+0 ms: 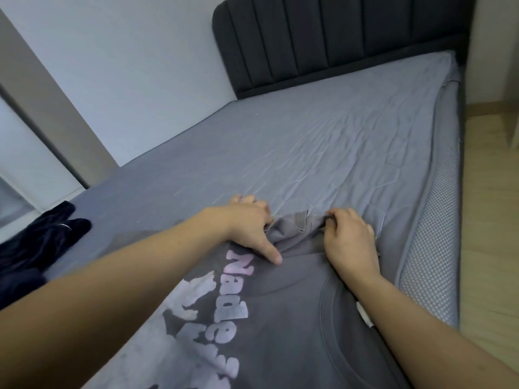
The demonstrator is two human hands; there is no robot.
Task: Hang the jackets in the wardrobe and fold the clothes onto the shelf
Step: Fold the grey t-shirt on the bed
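A grey T-shirt (pixel 280 318) with pink lettering and a pale print lies spread on the bed, its collar toward the lower right. My left hand (pixel 250 226) grips the bunched sleeve edge, thumb stretched out on the cloth. My right hand (pixel 351 240) pinches the same sleeve from the right, fingers curled round the fabric. The sleeve (pixel 297 226) is gathered up between both hands.
The bed has a wrinkled grey sheet (pixel 309 141) and a dark padded headboard (pixel 323 43). A dark navy garment (pixel 36 248) lies heaped at the left edge. Wooden floor (pixel 491 220) runs along the bed's right side; a white wall stands at the left.
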